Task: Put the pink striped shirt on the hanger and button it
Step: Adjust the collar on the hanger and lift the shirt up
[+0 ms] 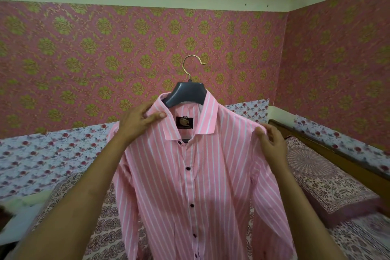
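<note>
Two hands hold the pink striped shirt (pixel 211 175) up in open air, well clear of the wallpapered wall (pixel 84 59) behind the grey hanger (pixel 187 93) and above the bed (pixel 320 177) below it. The shirt hangs on the hanger, whose gold hook (pixel 193 63) stands free. Left of the hanger, the left hand (pixel 141 121) pinches the collar edge, thumb on top. Right of it and lower, the right hand (pixel 273 142) grips the shoulder seam with curled fingers. Dark buttons (pixel 192 205) run down the closed front.

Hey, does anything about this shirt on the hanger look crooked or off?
On the pink striped shirt, the collar gapes, top button unfastened. The hanger hangs from nothing; left hand and right hand hold the shirt up.
</note>
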